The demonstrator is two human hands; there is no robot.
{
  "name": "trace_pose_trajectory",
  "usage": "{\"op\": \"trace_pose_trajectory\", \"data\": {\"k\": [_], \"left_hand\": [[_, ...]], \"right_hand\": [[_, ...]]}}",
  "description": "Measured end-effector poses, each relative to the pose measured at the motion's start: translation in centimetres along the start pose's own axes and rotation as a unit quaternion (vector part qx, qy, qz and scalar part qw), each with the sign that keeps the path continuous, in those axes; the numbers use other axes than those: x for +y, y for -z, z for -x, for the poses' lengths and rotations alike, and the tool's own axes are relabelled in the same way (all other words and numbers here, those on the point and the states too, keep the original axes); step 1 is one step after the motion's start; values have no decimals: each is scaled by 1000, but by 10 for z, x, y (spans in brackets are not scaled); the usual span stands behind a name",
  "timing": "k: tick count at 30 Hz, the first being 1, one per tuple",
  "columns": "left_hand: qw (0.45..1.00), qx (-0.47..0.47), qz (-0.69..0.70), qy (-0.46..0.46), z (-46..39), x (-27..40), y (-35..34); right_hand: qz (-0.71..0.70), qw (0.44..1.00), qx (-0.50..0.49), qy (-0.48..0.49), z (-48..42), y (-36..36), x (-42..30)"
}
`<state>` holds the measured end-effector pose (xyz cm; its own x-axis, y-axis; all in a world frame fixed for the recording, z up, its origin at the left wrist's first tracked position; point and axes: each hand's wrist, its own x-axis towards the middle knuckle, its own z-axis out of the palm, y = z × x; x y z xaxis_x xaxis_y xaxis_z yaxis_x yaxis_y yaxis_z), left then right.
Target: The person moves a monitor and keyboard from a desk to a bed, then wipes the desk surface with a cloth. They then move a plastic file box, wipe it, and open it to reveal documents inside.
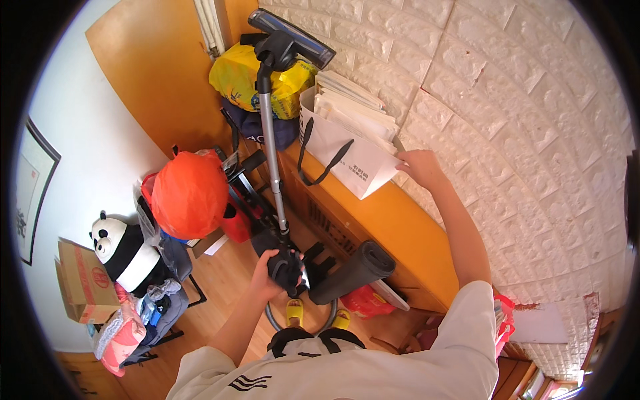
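My left hand (267, 280) is wrapped around the black handle end (286, 270) of a vacuum cleaner. From there a silver telescopic wand (270, 135) runs away from me to a black floor head (292, 40), which appears raised in front of the wall. A ribbed grey hose (272, 317) curves around my feet. With its fingertips, my right hand (422, 167) pinches the near right corner of a white paper carrier bag (345, 155). Stacked papers (355, 110) fill this bag, and its dark handles hang down its side. It rests on an orange-brown wooden cabinet (400, 225).
A yellow plastic bag (240, 80) sits on a navy bag (255, 125) beyond the wand. An orange-red bag (190, 195) stands left. A rolled dark mat (355, 272) leans against the cabinet. Further left are a panda plush (130, 255) and a cardboard box (87, 282).
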<state>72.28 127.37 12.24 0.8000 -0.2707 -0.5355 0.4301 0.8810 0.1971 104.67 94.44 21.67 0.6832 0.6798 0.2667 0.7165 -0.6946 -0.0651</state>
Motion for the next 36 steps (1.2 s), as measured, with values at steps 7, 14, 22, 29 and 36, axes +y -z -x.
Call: {"op": "trace_pose_trajectory", "data": {"k": [7,14,22,29,36], "left_hand": [[983,-100,-122,-98,-70,-2,-67],[935,-103,-261,-217,-152,-16,-120],[922,-174,-325,-118,-184,-105,-151],[900,-197,-387,-38,-191,-208,-180],[865,-207,-455,-51,-182,-267,-204]], "right_hand": [[12,999,-12,-49,83,36,5],[54,989,-24,-137,198,72,19],[54,957,-53,-280,346,121,27],[76,913,-40,-399,464,154,27],[114,903,-14,-414,508,152,19]]}}
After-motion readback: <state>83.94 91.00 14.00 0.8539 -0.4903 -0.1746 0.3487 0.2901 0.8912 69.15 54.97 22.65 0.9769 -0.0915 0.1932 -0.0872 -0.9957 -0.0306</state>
